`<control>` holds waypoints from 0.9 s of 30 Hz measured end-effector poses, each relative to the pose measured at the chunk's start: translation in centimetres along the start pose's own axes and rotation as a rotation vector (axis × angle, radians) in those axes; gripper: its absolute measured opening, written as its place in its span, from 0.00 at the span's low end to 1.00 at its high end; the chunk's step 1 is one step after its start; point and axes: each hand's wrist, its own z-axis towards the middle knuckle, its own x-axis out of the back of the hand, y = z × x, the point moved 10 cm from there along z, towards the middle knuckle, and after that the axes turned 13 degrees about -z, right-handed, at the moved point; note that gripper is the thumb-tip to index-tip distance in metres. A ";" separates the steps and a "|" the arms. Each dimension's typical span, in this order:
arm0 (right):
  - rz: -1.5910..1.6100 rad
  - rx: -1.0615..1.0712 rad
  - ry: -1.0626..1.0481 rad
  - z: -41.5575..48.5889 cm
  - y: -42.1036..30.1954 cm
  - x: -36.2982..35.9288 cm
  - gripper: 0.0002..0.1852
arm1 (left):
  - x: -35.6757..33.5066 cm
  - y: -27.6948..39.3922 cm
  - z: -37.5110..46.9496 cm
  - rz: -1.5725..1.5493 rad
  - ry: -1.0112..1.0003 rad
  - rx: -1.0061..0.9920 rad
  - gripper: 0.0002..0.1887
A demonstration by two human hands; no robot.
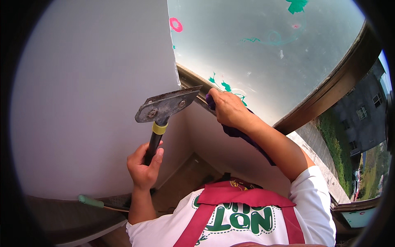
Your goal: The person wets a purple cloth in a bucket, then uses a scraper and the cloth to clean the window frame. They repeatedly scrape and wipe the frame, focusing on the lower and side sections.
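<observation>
My left hand (145, 166) is wrapped around the black handle of a scraper (168, 106). The tool is held upright before the white wall, its wide, worn metal head fixed with screws and a yellow collar below it. A dark purple cloth (233, 131) is bunched in my right hand (230, 108), hanging down along the forearm. That hand is at the lower edge of a window pane (262, 68), by the brown frame rail (193, 81). Green leaf decals (226, 86) and a pink flower ring (176, 24) mark the glass, with pale smudges around them.
A white wall (92, 92) fills the left and meets another below the window. At lower left, a green-sleeved rod (91, 200) lies by a dark surface (77, 220). The brown window frame (333, 83) runs down the right, with a grey building (364, 108) outside.
</observation>
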 end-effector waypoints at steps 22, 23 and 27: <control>-0.144 0.270 0.039 1.0 -0.5 0.6 0.08 | 1.2 0.4 -0.5 0.084 0.043 -0.086 0.07; -0.099 0.283 0.046 0.9 -0.4 0.8 0.08 | 1.1 0.5 -0.4 0.079 0.040 -0.085 0.07; -0.047 0.278 0.032 1.4 -0.1 0.4 0.08 | 1.1 0.7 -0.2 0.087 0.043 -0.077 0.07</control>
